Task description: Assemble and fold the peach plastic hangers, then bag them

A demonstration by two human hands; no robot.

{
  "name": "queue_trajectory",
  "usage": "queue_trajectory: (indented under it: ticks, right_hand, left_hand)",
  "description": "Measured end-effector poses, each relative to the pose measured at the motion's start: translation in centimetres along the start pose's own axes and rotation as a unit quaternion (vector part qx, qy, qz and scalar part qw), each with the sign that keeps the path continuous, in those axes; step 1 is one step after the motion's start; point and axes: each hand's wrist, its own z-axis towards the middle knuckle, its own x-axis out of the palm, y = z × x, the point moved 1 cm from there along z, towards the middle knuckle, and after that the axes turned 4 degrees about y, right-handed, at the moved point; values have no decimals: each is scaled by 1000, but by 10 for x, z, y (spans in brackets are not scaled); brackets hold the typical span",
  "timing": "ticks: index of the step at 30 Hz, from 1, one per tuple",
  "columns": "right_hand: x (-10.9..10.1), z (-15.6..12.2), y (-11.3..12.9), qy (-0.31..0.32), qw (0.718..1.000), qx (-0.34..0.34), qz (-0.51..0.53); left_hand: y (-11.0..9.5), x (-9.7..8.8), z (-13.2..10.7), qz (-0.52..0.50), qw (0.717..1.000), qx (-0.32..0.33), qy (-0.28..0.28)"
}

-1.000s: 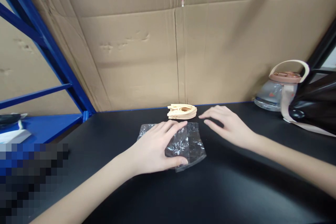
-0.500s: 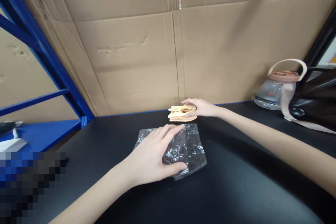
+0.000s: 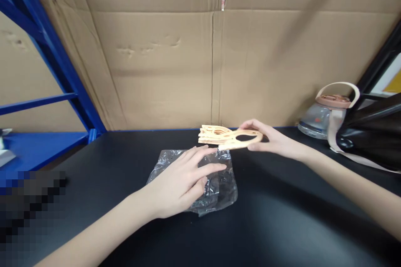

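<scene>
A clear, crinkled plastic bag lies flat on the black tabletop. My left hand rests over it, fingers stretched out and apart, holding nothing and covering its left part. Behind the bag sits a stack of pale yellow flat pieces with openings in them. Between thumb and fingers, my right hand grips one pale yellow flat piece with a large oval hole by its rounded right end. Its narrow left end overlaps the stack in view and reaches over the bag's far edge.
A cardboard wall stands along the table's far edge. At the right are a clear bottle with a pink lid and strap and a black bag. Blue metal shelving rises at the left. The lower left corner is pixelated.
My right hand has moved right and slightly nearer, drawing one pale yellow piece off the stack. My left hand's index finger and thumb have shifted over the bag. The view has tilted a little.
</scene>
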Motion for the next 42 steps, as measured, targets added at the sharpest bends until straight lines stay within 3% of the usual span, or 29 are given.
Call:
queue_trajectory:
  ticks: [4,8,15,19,24,27,35,42]
  right_hand:
    - [5,-24,13,50,997,19,-59]
    - [11,-29,17,69,988,30,-133]
    - [32,-26,23,31,983,7,-182]
    - [48,-25,25,-11,980,-4,-200]
    - [62,-24,27,-41,975,6,-217]
    - [66,-23,29,-39,975,9,-217]
    - [66,-29,31,10,982,-23,-189]
    - [58,-31,38,6,990,2,-138]
  left_hand:
    - [-9,2,6,24,999,18,-12]
    - [-13,1,10,46,999,12,-15]
    - [-18,3,15,68,997,-2,-21]
    - [-25,7,16,143,982,-107,-59]
    - [-33,10,16,157,961,-230,6]
    - [-36,11,20,149,953,-262,21]
    - [-36,15,17,204,948,-243,31]
    - [-39,24,16,204,958,-200,-13]
